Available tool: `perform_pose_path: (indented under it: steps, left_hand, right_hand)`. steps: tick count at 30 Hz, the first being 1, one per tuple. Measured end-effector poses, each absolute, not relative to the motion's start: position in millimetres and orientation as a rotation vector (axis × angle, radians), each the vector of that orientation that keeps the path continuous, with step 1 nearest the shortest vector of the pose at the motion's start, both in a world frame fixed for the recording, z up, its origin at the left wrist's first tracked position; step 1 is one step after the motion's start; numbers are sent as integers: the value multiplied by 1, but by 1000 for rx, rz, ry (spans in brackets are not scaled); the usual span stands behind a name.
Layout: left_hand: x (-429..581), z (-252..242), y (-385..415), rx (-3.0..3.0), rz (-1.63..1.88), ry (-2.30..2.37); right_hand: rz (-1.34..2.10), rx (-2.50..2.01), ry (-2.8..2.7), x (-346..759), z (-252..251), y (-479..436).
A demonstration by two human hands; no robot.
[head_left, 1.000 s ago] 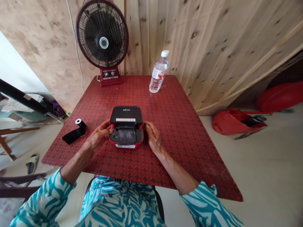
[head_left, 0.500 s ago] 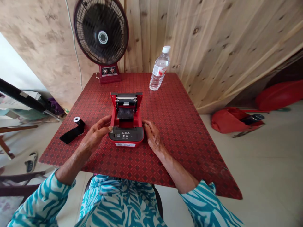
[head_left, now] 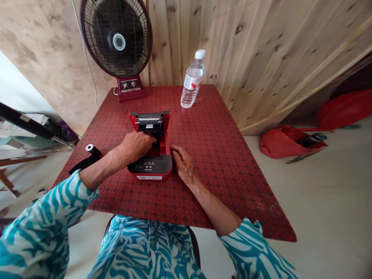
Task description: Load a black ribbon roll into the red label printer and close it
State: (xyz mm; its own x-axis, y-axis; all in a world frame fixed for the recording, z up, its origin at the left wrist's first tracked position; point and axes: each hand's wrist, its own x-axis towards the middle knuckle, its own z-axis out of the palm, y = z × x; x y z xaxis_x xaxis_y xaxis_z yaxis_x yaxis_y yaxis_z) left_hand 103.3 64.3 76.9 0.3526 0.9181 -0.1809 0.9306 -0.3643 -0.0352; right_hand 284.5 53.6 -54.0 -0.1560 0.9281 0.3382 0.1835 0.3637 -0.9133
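A small red and black printer (head_left: 149, 166) stands on the table with its lid (head_left: 149, 121) raised. My left hand (head_left: 138, 146) reaches over its left wall into the open compartment, fingers curled downward. The fingertips are partly hidden, and what they grip inside is unclear; a dark strip shows beside them. Against the printer's right wall, my right hand (head_left: 183, 164) grips the side with bent fingers. To the left of the printer lies a black ribbon roll (head_left: 94, 151) with a white core, its loose end partly covered by my left forearm.
A dark red fan (head_left: 119, 42) stands at the back left of the red patterned table (head_left: 226, 182). A water bottle (head_left: 192, 81) is near the back edge by the wooden wall. On the floor to the right sits a red bag (head_left: 276, 143).
My left hand has left the printer's left front edge and moved right and inward, into the open compartment. My right hand stays at the right side. The view has shifted slightly.
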Motion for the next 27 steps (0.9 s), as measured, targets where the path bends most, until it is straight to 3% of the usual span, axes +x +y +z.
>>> perform_pose_path:
  steps: [3,13,22,27]
  left_hand:
    - [117,72,75,2504,-409,1781]
    - [102,81,68,2627,-198,1667]
    - [12,127,29,2173,794,1680]
    - [-36,113,56,1888,949,1928]
  right_hand:
    - [925,-1026,-1608,284,-53,54]
    - [917,-1013,-1628,285,-53,54]
    - [931,-1011,-1621,286,-55,54]
    - [929,-1046,-1621,286,-55,55]
